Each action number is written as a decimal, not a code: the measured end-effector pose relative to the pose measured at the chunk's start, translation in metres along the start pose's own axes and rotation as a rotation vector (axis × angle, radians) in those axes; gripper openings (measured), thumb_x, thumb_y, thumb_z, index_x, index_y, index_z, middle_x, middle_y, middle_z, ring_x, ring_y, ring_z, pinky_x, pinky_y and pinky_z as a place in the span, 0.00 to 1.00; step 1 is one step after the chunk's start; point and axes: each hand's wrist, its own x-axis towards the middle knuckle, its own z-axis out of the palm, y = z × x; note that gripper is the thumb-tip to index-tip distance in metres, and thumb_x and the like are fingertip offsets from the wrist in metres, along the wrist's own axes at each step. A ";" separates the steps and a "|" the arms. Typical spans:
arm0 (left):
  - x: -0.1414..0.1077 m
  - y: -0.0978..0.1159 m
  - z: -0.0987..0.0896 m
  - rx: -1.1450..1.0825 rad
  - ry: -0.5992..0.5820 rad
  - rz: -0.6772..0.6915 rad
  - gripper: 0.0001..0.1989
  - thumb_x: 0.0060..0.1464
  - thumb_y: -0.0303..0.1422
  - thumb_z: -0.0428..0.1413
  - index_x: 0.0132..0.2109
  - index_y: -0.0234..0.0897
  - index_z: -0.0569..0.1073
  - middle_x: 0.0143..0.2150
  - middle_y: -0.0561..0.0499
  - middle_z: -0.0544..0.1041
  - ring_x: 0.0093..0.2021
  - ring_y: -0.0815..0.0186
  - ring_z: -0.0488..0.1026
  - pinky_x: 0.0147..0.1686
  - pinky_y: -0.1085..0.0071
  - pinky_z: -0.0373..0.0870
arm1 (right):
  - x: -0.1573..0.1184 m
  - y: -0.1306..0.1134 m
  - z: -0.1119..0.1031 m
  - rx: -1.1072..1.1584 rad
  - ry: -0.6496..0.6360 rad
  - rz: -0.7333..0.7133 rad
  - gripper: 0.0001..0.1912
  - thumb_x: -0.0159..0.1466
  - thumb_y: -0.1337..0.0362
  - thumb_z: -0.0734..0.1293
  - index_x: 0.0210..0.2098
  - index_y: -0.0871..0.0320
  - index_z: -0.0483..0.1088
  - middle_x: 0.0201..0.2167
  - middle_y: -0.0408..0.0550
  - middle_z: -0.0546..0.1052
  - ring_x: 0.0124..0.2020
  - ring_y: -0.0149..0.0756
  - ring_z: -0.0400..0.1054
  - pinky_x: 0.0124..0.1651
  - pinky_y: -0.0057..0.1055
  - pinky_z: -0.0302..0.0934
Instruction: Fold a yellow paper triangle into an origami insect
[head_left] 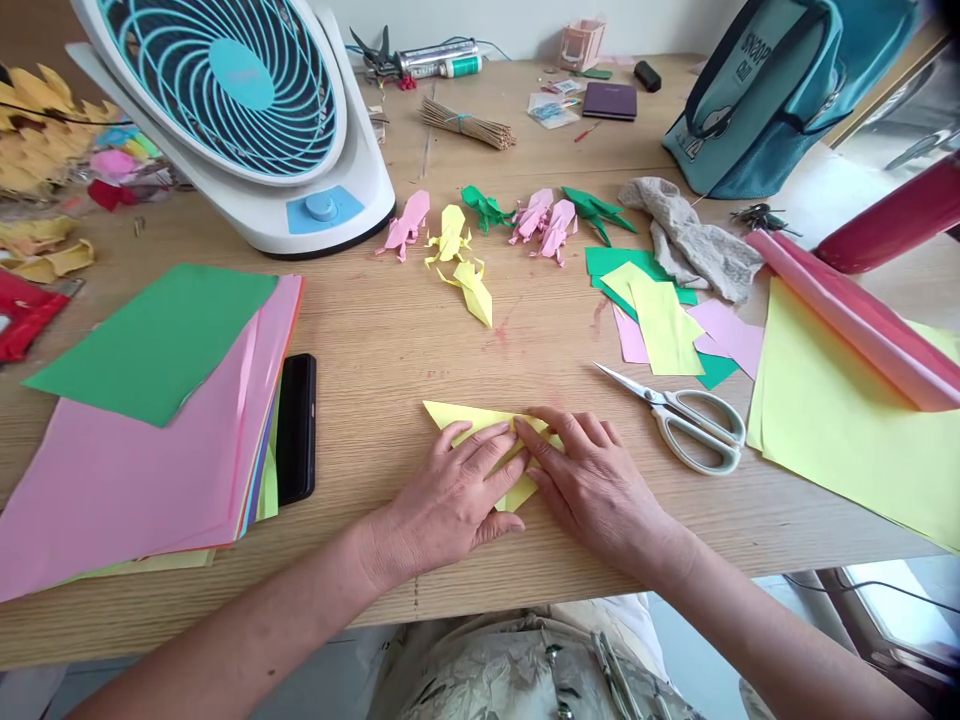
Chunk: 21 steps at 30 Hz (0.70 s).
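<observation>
A folded yellow paper (517,493) lies flat on the wooden table near its front edge, its long edge away from me and its point towards me. My left hand (450,495) rests on its left part with the fingers spread and pressing down. On the right part lies my right hand (592,480), fingers stretched out, its index fingertip meeting the left fingertips near the middle. Both hands cover much of the paper, so its inner folds are partly hidden. White-handled scissors (701,430) lie to the right of my right hand.
Folded paper figures, pink, green and yellow (474,290), stand behind my hands. Paper sheets (135,480) and a black phone (298,425) lie left. Yellow sheets (862,440), paper scraps (667,325) and a grey cloth (697,240) are right. A fan (322,205) stands back left.
</observation>
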 end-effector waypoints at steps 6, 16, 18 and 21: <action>-0.002 0.002 0.001 0.022 -0.003 -0.017 0.27 0.68 0.48 0.45 0.63 0.33 0.66 0.63 0.37 0.69 0.66 0.51 0.62 0.64 0.46 0.53 | -0.015 0.003 -0.001 -0.168 0.045 0.130 0.26 0.72 0.56 0.57 0.63 0.67 0.64 0.68 0.62 0.61 0.56 0.53 0.62 0.51 0.48 0.61; -0.003 0.006 0.002 0.038 -0.001 -0.027 0.30 0.68 0.48 0.43 0.64 0.30 0.66 0.64 0.34 0.68 0.67 0.48 0.61 0.63 0.43 0.54 | -0.035 -0.007 0.010 -0.121 0.072 0.100 0.33 0.73 0.50 0.52 0.68 0.68 0.54 0.72 0.62 0.52 0.72 0.52 0.46 0.69 0.52 0.47; -0.003 0.008 0.001 0.052 -0.021 -0.037 0.28 0.68 0.46 0.45 0.65 0.29 0.64 0.65 0.33 0.67 0.68 0.49 0.60 0.64 0.44 0.54 | -0.032 -0.008 0.015 -0.086 0.027 0.030 0.33 0.73 0.51 0.52 0.70 0.66 0.53 0.73 0.60 0.51 0.73 0.49 0.43 0.71 0.50 0.44; -0.004 0.010 0.001 0.062 -0.051 -0.062 0.27 0.67 0.43 0.48 0.66 0.30 0.63 0.67 0.33 0.64 0.69 0.49 0.58 0.64 0.44 0.55 | -0.033 -0.004 0.019 -0.084 0.033 0.070 0.35 0.73 0.50 0.52 0.71 0.68 0.50 0.73 0.61 0.50 0.74 0.48 0.42 0.72 0.48 0.44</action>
